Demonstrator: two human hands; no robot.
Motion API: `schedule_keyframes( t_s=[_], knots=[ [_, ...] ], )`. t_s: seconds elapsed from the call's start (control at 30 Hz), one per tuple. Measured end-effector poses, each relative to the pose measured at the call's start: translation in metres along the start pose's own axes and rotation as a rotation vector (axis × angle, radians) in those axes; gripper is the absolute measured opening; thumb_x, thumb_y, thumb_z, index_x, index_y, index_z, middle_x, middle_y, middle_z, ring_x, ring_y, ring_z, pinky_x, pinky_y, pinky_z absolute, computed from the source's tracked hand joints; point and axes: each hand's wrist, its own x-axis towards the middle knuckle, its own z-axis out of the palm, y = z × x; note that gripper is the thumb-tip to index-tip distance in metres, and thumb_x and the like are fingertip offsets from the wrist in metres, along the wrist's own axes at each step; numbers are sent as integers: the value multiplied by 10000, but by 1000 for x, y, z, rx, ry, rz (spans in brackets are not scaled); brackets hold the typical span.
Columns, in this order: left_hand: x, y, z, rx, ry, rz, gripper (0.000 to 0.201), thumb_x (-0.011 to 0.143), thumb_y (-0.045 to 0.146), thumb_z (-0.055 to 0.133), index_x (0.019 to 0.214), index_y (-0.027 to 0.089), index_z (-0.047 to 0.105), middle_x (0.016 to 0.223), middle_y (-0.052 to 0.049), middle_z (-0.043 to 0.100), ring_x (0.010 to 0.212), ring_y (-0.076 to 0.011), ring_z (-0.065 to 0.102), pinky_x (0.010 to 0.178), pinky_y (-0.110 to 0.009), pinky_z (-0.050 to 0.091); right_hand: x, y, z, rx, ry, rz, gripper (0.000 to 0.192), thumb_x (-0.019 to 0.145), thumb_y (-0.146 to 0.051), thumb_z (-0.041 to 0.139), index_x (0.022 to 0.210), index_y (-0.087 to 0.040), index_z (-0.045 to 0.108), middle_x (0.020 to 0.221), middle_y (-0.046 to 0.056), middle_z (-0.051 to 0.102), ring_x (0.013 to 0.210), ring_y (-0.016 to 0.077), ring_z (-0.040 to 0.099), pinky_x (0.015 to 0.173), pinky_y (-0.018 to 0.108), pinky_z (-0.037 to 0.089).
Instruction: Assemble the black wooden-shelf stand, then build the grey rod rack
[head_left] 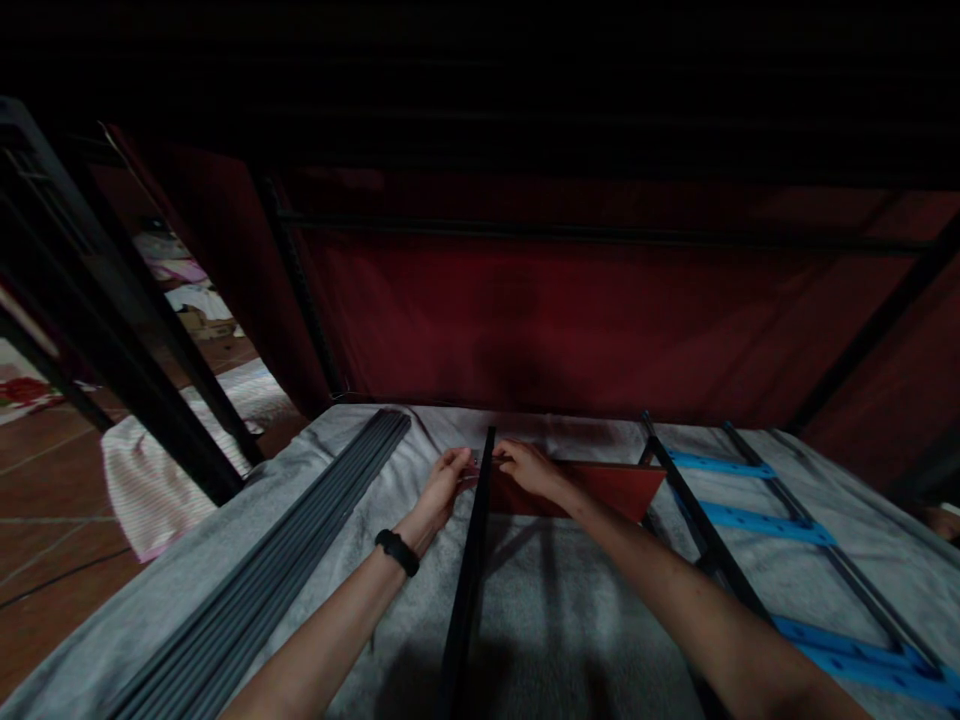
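A black metal bar [471, 560] stands on edge between my two hands. On its left side my left hand [444, 482], wearing a black wristband [397, 551], is closed with thumb and fingers pinched by a small shiny piece [473, 462] too small to name. My right hand [523, 467] reaches to the bar's other side, fingers bent together at the edge of a reddish-brown board [611, 487]. What those fingers hold, if anything, is hidden. The board runs from this bar to another black bar [701, 540] on the right.
A bundle of grey tubes [300, 545] lies on the grey blanket [420, 625] at left. Blue perforated crosspieces [765, 523] join dark rails at right. Red cloth [480, 320] hangs behind, and dark frame posts [127, 380] stand at left.
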Motion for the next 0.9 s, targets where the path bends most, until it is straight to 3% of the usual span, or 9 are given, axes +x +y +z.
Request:
schedule_keyframes(
  t_s=[0.13, 0.37, 0.53, 0.77, 0.9],
  knots=[
    [6, -5, 0, 31, 11, 0, 430, 633, 525, 811, 667, 156, 593, 581, 20, 565, 493, -81, 472, 495, -217, 361, 0, 2, 1, 5, -3, 3, 259, 767, -18, 566, 922, -212, 640, 1005, 30, 691, 956, 186, 631, 878, 321, 470],
    [8, -4, 1, 20, 3, 32, 455, 590, 479, 860, 842, 165, 647, 739, -14, 677, 642, -123, 607, 602, -234, 467, 1, -1, 0, -1, 0, 3, 257, 754, -12, 576, 905, -211, 639, 997, 30, 691, 945, 188, 627, 871, 318, 466],
    [9, -8, 2, 75, 12, 10, 453, 622, 546, 819, 610, 156, 588, 504, 40, 521, 430, -62, 404, 436, -207, 298, 0, 0, 0, -12, 6, 11, 278, 749, -4, 579, 918, -215, 641, 1003, 28, 692, 952, 188, 623, 874, 320, 465],
    [5, -2, 2, 56, -70, 15, 453, 594, 489, 847, 843, 147, 685, 741, -37, 685, 638, -131, 600, 604, -238, 466, 1, 4, 2, -13, 4, 13, 261, 769, -20, 576, 924, -220, 640, 1009, 27, 692, 961, 189, 627, 876, 320, 468],
    [7, -6, 3, 54, -18, 24, 425, 673, 551, 779, 704, 161, 612, 586, 16, 585, 503, -89, 499, 512, -217, 390, 2, 4, 2, -17, 4, 9, 264, 761, -14, 570, 923, -211, 640, 1012, 39, 692, 965, 193, 630, 884, 320, 471]
  ],
)
